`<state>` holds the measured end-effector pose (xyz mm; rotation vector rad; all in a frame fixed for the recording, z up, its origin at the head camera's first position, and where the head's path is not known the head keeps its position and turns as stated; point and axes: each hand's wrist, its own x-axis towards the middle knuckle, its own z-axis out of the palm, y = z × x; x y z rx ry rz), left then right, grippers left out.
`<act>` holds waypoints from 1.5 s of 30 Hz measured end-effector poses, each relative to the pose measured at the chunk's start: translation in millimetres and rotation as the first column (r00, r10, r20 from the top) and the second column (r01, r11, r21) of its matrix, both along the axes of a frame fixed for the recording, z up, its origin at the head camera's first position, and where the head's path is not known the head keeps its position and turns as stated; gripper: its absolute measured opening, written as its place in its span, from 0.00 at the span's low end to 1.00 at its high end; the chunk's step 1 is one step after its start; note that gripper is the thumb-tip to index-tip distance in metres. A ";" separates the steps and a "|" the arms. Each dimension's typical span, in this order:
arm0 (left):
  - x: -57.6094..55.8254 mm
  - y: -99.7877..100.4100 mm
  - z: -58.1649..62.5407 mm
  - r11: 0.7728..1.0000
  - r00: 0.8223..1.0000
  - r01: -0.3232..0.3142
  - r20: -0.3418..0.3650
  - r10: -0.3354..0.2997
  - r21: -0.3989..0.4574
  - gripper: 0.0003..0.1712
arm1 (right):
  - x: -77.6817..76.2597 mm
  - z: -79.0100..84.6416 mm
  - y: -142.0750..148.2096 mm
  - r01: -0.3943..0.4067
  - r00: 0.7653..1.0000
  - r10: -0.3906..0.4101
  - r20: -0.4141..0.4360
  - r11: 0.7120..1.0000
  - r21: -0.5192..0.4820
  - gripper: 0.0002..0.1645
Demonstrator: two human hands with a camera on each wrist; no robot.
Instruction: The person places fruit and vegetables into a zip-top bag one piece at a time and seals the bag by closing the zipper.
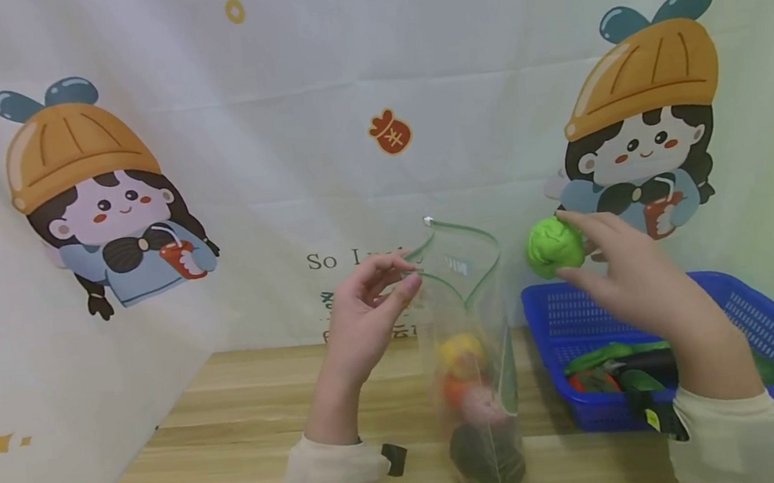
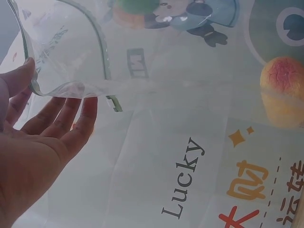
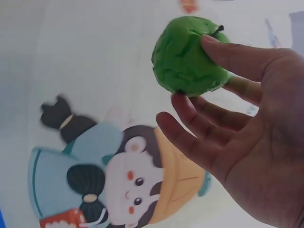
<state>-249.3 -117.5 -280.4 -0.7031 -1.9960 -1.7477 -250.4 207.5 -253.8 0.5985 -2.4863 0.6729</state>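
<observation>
My left hand (image 1: 367,318) pinches the rim of a tall clear zipper bag (image 1: 461,308) with a green-edged mouth and a small white slider. The bag's mouth gapes at the top. Through its side show a yellow piece (image 1: 462,353), an orange-red one (image 1: 455,390), a pinkish one (image 1: 484,404) and a dark one at the bottom. Up to the right of the bag, my right hand (image 1: 636,286) grips a round, creased green toy cabbage (image 3: 187,57) between thumb and fingers. A small dark stem-like bit sticks out of it in the right wrist view.
A blue plastic basket (image 1: 549,317) stands on the wooden table (image 1: 237,430) at the right, below my right hand. It holds a long green piece (image 1: 607,354), a red round one (image 1: 593,382) and a dark eggplant-like one (image 1: 643,361). A printed cloth (image 1: 294,165) hangs close behind.
</observation>
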 end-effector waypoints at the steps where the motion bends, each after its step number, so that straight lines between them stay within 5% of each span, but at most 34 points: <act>1: 0.0 -0.1 -0.3 1.000 1.000 0.001 0.002 -0.001 -0.001 0.09 | 6.0 -0.6 -3.1 -0.003 0.999 0.002 -0.038 1.000 -0.023 0.44; 9: 0.5 3.8 0.5 0.999 1.000 0.024 -0.016 -0.025 -0.028 0.09 | 22.7 -4.8 -24.1 -0.067 0.951 -0.013 -0.310 0.967 -0.246 0.44; 13: 1.6 7.6 1.2 0.999 0.999 0.042 -0.008 -0.043 -0.028 0.09 | 24.0 -5.9 -37.0 -0.159 0.920 -0.023 -0.392 0.891 -0.425 0.45; 17: 3.0 10.9 -1.0 0.998 0.998 0.066 0.014 -0.066 -0.024 0.09 | 29.0 -8.1 -51.0 -0.264 0.922 0.052 -0.384 0.808 -0.526 0.45; 20: 3.5 12.3 -3.2 0.998 0.998 0.066 0.011 -0.065 -0.022 0.09 | 32.0 -10.0 -61.2 -0.323 0.929 0.150 -0.338 0.775 -0.544 0.44; 23: 4.2 12.9 -4.7 0.998 0.998 0.060 0.003 -0.060 -0.024 0.08 | 33.3 -12.7 -69.3 -0.347 0.934 0.239 -0.264 0.778 -0.524 0.42; 27: 5.2 14.2 -4.0 0.998 0.998 0.061 -0.001 -0.061 -0.035 0.09 | 33.5 -14.8 -74.3 -0.330 0.944 0.295 -0.149 0.825 -0.458 0.38; 34: 6.7 12.5 -0.5 0.998 0.999 0.048 -0.015 -0.048 -0.028 0.08 | 33.0 -12.6 -72.5 -0.229 0.972 0.227 -0.055 0.885 -0.406 0.34; 39: 8.2 7.7 0.7 0.999 0.999 0.027 -0.023 -0.028 -0.030 0.08 | 33.3 -10.3 -68.6 -0.200 0.980 0.187 -0.071 0.897 -0.394 0.29; 45: 9.0 3.9 1.7 0.999 0.999 0.032 -0.042 -0.033 -0.034 0.07 | 34.2 -10.8 -65.0 -0.237 0.966 0.172 -0.194 0.887 -0.397 0.19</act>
